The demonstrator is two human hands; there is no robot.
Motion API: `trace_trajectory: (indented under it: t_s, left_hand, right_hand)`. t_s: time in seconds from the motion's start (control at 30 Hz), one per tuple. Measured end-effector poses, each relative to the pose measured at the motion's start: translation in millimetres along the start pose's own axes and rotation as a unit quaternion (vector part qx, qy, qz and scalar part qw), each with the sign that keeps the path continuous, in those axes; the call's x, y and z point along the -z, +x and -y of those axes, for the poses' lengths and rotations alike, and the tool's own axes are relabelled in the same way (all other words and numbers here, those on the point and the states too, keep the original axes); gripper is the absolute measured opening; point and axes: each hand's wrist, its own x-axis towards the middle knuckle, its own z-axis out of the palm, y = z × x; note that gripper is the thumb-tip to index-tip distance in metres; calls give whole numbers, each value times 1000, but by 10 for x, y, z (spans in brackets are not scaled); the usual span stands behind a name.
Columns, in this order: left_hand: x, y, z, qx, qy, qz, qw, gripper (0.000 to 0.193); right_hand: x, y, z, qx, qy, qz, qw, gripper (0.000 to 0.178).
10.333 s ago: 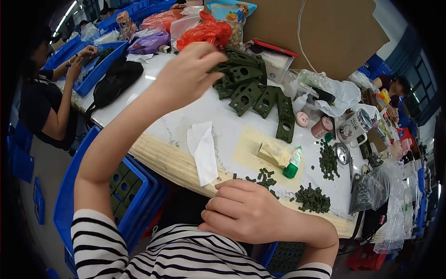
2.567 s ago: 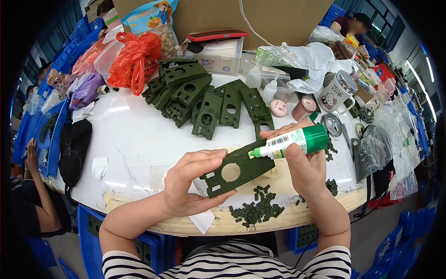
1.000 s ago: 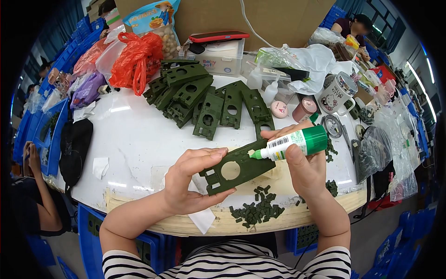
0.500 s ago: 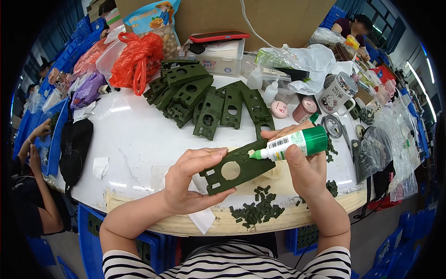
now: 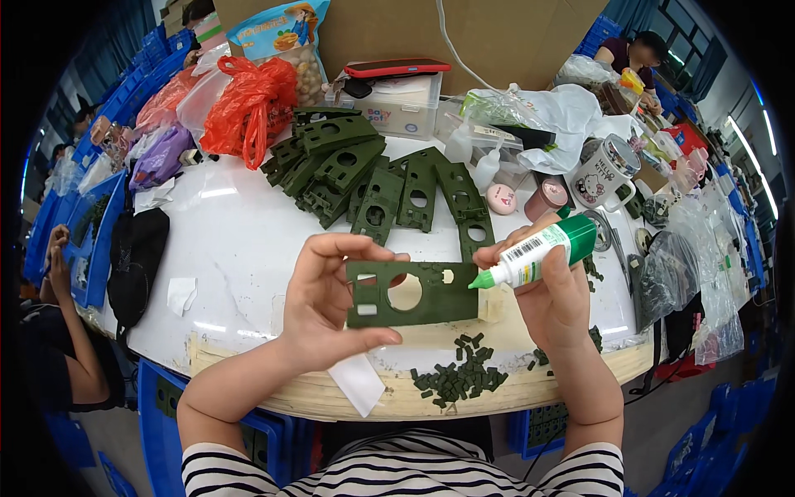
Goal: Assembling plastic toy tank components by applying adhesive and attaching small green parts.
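Observation:
My left hand (image 5: 325, 302) grips a flat dark green plastic plate (image 5: 381, 311) by its left end, thumb below and fingers above. The plate has a large round hole, a smaller opening and two small slots. Wrapped round a white glue bottle (image 5: 530, 257) with a green base and green tip, my right hand (image 5: 551, 286) holds it tilted, tip pointing left. That tip is by the plate's right end; whether it touches I cannot tell. Below the plate, a pile of small dark green pieces (image 5: 460, 374) lies near the table edge.
Several similar green plates (image 5: 377, 203) are heaped at the back. Red plastic bags (image 5: 248, 108), a clear box (image 5: 406, 112), a white mug (image 5: 604, 174) and a pink jar (image 5: 546, 199) stand around them. A black bag (image 5: 137, 265) lies left, a paper scrap (image 5: 182, 296) near it.
The plate has turned nearly level, with its face more toward me. The glue bottle has shifted slightly right, and its tip has moved from the small opening to the plate's right end.

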Motion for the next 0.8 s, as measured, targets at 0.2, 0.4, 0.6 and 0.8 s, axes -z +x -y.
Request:
trace_trajectory:
  t_s: [0.2, 0.4, 0.6, 0.8]
  left_hand:
    - [38, 131, -89, 261, -187, 9, 947, 85]
    - [-20, -1, -38, 306, -210, 176, 912, 68]
    - [19, -50, 8, 330, -222, 193, 897, 67]
    - [6, -37, -6, 331, -234, 192, 894, 65]
  right_hand:
    - [-2, -3, -1, 35, -29, 37, 998, 48]
    - [-84, -77, -144, 47, -29, 107, 993, 41]
    - [-97, -120, -231, 21, -61, 113, 992, 42]
    - [-92, -120, -251, 26, -78, 108, 991, 40]
